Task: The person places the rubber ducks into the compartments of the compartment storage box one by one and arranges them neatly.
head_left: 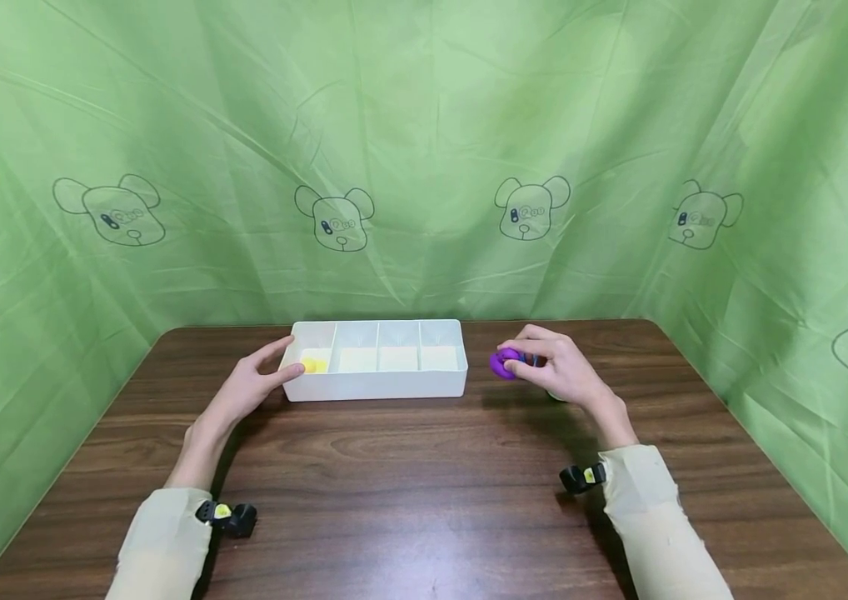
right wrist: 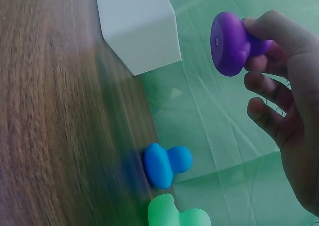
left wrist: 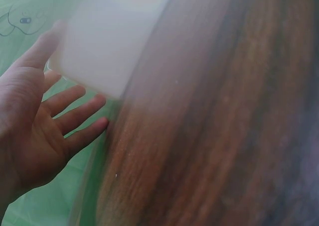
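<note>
Your right hand (head_left: 555,362) has its thumb and index finger pinched on the narrow knob of a smooth purple piece with a wide, rounded end (right wrist: 228,44). It's up off the counter (head_left: 409,467), just right of the tray, wide end pointing away from your fingers. Your other fingers on that side are loosely bent.

Your left hand (head_left: 255,379) is spread pretty wide, fingers mostly straight. The thumb's over the near left part of a long white rectangular tray (head_left: 375,387) and the index is up by its far left corner.

That tray sits toward the far side, split into four compartments in a row. The leftmost one has something small and bright yellow (head_left: 314,365) in it, too small to make out the shape.

Right of the tray you've got a smooth blue piece with a rounded base and a ball-like knob (right wrist: 160,167), standing knob up. Just right of that is a light green lobed piece (right wrist: 172,213), cut off in the right wrist view. From the head view your hand mostly hides both. All of it's on dark brown wood grain.
</note>
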`<act>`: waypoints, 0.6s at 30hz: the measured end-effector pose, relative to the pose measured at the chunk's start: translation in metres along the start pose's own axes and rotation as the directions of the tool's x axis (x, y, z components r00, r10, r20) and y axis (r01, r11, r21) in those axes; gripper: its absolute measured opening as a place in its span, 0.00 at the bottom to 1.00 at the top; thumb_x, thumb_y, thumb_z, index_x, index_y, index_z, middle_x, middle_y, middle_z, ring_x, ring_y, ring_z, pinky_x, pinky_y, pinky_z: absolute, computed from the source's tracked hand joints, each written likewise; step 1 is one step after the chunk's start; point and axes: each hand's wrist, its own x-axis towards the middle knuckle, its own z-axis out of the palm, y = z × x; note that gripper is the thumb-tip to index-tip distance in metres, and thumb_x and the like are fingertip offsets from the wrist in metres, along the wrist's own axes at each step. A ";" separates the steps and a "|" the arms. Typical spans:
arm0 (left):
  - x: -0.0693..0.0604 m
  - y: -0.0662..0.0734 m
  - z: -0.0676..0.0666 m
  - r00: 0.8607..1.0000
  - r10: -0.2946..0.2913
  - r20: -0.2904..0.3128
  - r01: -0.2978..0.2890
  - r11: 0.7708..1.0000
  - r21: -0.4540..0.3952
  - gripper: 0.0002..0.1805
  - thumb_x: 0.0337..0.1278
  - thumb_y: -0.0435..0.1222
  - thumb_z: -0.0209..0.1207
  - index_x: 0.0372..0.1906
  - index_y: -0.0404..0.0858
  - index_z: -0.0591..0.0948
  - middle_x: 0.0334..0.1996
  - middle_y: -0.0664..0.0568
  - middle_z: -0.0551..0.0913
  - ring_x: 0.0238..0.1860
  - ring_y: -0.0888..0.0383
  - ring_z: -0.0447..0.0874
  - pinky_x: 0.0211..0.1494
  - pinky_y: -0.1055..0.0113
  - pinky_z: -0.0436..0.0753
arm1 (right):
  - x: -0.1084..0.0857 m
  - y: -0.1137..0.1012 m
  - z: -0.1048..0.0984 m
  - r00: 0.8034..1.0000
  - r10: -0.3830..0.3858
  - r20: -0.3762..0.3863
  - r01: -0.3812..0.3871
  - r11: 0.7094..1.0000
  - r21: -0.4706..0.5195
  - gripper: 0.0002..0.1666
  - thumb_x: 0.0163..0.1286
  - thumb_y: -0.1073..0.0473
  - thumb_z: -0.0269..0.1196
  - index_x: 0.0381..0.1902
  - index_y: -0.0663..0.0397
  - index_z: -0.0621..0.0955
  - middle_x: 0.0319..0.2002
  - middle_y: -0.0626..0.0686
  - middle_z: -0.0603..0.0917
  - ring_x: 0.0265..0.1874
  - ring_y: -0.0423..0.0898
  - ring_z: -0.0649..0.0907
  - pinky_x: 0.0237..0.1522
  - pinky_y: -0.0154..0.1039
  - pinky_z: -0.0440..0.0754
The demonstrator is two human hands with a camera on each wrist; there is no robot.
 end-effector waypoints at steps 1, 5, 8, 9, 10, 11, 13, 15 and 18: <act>0.000 0.000 0.000 1.000 -0.001 0.001 0.001 1.000 -0.002 0.45 0.59 0.61 0.62 0.78 0.54 0.60 0.78 0.49 0.58 0.79 0.42 0.46 0.75 0.35 0.51 | 0.000 0.000 0.001 1.000 -0.004 -0.004 0.004 1.000 0.002 0.14 0.62 0.60 0.72 0.47 0.48 0.88 0.38 0.43 0.84 0.35 0.43 0.81 0.33 0.40 0.79; -0.001 0.001 0.000 1.000 0.004 0.002 -0.004 1.000 -0.006 0.45 0.59 0.61 0.62 0.78 0.53 0.60 0.78 0.49 0.58 0.79 0.42 0.46 0.75 0.35 0.52 | 0.001 -0.001 0.003 1.000 -0.018 -0.012 0.018 1.000 0.002 0.15 0.60 0.61 0.73 0.47 0.49 0.89 0.38 0.45 0.84 0.34 0.46 0.81 0.33 0.40 0.78; -0.001 0.002 0.000 1.000 0.008 0.004 -0.008 1.000 -0.007 0.45 0.59 0.60 0.62 0.78 0.53 0.61 0.78 0.48 0.58 0.79 0.42 0.46 0.76 0.35 0.51 | 0.001 -0.002 0.005 1.000 -0.021 -0.005 0.021 1.000 -0.011 0.15 0.61 0.60 0.73 0.47 0.46 0.88 0.38 0.42 0.83 0.34 0.45 0.80 0.33 0.37 0.77; 0.000 0.002 0.000 1.000 0.010 0.004 -0.009 1.000 -0.008 0.45 0.59 0.60 0.62 0.78 0.52 0.61 0.78 0.48 0.58 0.79 0.42 0.46 0.76 0.35 0.51 | 0.001 -0.002 0.005 1.000 -0.018 -0.001 0.018 1.000 -0.015 0.15 0.62 0.59 0.72 0.47 0.45 0.88 0.38 0.41 0.83 0.34 0.44 0.80 0.32 0.35 0.77; 0.000 0.002 0.000 1.000 0.012 0.004 -0.012 1.000 -0.008 0.45 0.59 0.60 0.62 0.77 0.52 0.61 0.78 0.49 0.58 0.79 0.42 0.46 0.76 0.35 0.51 | 0.001 -0.003 0.005 1.000 -0.016 0.003 0.016 1.000 -0.020 0.14 0.62 0.58 0.72 0.48 0.44 0.88 0.38 0.40 0.83 0.34 0.44 0.80 0.32 0.35 0.77; 0.000 0.002 0.000 1.000 0.012 0.004 -0.012 1.000 -0.007 0.45 0.59 0.60 0.62 0.78 0.52 0.60 0.78 0.49 0.58 0.79 0.42 0.46 0.76 0.35 0.51 | 0.002 -0.003 0.006 1.000 -0.014 0.007 0.015 1.000 -0.023 0.14 0.63 0.58 0.71 0.48 0.43 0.88 0.38 0.39 0.82 0.34 0.44 0.80 0.32 0.36 0.77; 0.000 0.002 0.000 1.000 0.011 0.003 -0.011 1.000 -0.006 0.45 0.59 0.61 0.62 0.78 0.52 0.60 0.78 0.48 0.58 0.79 0.42 0.46 0.75 0.35 0.52 | 0.002 -0.004 0.007 1.000 -0.015 0.017 0.016 1.000 -0.026 0.14 0.64 0.56 0.71 0.48 0.41 0.88 0.38 0.38 0.82 0.33 0.43 0.79 0.30 0.36 0.77; 0.000 0.001 0.000 1.000 0.008 0.003 -0.008 1.000 -0.004 0.45 0.58 0.61 0.62 0.78 0.52 0.60 0.78 0.48 0.58 0.79 0.41 0.46 0.75 0.35 0.52 | 0.003 -0.005 0.007 1.000 -0.017 0.023 0.017 0.999 -0.028 0.14 0.65 0.55 0.70 0.49 0.41 0.88 0.37 0.38 0.81 0.32 0.42 0.79 0.29 0.36 0.77; -0.001 0.001 0.000 1.000 0.004 0.001 -0.004 1.000 -0.005 0.45 0.58 0.61 0.62 0.78 0.53 0.60 0.78 0.47 0.58 0.79 0.41 0.46 0.75 0.35 0.52 | 0.004 -0.006 0.008 0.999 -0.028 0.021 0.029 0.999 -0.032 0.14 0.65 0.55 0.70 0.49 0.41 0.88 0.37 0.38 0.81 0.32 0.41 0.79 0.29 0.33 0.76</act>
